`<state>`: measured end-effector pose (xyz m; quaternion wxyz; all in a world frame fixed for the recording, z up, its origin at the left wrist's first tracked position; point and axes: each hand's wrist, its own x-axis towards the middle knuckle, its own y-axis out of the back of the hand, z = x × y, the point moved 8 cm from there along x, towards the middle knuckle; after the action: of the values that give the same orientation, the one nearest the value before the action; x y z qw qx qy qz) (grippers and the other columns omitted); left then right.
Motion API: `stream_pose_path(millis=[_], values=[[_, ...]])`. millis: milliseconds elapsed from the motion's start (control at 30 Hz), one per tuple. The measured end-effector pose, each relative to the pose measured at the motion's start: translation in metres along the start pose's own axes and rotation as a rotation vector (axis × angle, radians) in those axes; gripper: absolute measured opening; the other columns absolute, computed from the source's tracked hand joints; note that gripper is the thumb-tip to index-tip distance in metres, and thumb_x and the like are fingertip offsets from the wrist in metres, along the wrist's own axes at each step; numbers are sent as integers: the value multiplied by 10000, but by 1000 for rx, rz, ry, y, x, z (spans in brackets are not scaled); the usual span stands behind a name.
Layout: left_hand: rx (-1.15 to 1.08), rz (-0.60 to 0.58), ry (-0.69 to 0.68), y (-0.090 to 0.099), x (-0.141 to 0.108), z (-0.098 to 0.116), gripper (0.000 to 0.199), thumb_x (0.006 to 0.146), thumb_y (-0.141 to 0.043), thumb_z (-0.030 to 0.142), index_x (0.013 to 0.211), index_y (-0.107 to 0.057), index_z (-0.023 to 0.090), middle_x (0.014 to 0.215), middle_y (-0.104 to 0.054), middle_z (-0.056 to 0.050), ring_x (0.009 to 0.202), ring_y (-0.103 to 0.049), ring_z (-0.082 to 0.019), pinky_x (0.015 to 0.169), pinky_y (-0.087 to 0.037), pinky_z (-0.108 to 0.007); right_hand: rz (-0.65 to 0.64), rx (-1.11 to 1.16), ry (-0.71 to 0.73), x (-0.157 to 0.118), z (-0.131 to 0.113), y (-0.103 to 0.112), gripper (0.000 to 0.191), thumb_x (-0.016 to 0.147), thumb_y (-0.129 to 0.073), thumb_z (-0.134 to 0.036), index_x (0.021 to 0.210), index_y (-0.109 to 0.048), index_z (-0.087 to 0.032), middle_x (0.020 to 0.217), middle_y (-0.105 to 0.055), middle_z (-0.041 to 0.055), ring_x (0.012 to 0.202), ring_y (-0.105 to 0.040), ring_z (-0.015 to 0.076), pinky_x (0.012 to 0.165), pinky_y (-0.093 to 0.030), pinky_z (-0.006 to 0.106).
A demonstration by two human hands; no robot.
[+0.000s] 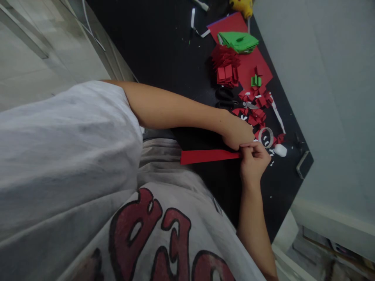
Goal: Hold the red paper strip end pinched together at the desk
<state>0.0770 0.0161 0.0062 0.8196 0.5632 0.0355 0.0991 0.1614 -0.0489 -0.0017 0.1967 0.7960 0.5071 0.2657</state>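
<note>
A long red paper strip (209,156) stretches over the black table's near edge, its far end at my hands. My left hand (239,133) is closed at that end, its back toward me and its fingertips mostly hidden. Pressed up against it, my right hand (255,158) pinches the strip's end between thumb and fingers. Just beyond the hands lies a ring-shaped tape roll (272,136) among small white paper scraps. Folded red paper pieces (258,117) are scattered beside my left hand, and black-handled scissors (225,104) lie near that wrist.
On the black table (164,50) are a stack of folded red paper (225,72), folded green paper (238,41), red sheets (254,64) and a yellow toy (242,7). A white case (280,150) and a phone (304,164) lie toward the wall (328,97).
</note>
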Motion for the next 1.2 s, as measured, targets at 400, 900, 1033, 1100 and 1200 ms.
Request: stream_pose_path(millis=[400, 900, 1033, 1100, 1200], values=[[-6, 5, 2, 1, 0, 1, 228, 867, -660, 212, 1037, -808, 176, 1027, -767, -153, 869, -655, -255, 865, -445, -390, -6, -25, 19, 0, -2, 0, 111, 750, -665, -306, 691, -647, -214, 527, -346, -89, 519, -294, 96, 563, -250, 264], [-20, 12, -7, 0, 1, 0, 225, 861, -656, 213, 1015, -816, 177, 977, -762, -149, 863, -658, -261, 880, -441, -408, -1, -24, 19, 0, 1, 1, 137, 758, -676, -331, 687, -649, -217, 530, -352, -87, 525, -303, 98, 570, -266, 265], [-5, 10, -13, 0, 1, 1, 244, 876, -648, 227, 1043, -814, 165, 987, -759, -164, 850, -654, -261, 869, -443, -408, 1, -11, 17, 0, 0, 0, 116, 747, -676, -310, 684, -657, -214, 525, -356, -87, 520, -298, 97, 564, -250, 265], [13, 0, -13, -1, 0, 1, 257, 887, -641, 233, 1065, -812, 164, 1007, -760, -170, 848, -654, -263, 855, -443, -404, 8, 2, 20, 0, -1, 1, 107, 741, -679, -300, 680, -658, -214, 524, -360, -86, 519, -297, 97, 562, -245, 266], [13, -3, -9, 0, -1, 1, 252, 886, -640, 222, 1063, -812, 172, 1007, -762, -161, 845, -655, -257, 850, -441, -394, 8, 16, 24, 0, -2, 1, 102, 743, -685, -293, 678, -659, -219, 523, -357, -84, 520, -297, 99, 561, -245, 270]])
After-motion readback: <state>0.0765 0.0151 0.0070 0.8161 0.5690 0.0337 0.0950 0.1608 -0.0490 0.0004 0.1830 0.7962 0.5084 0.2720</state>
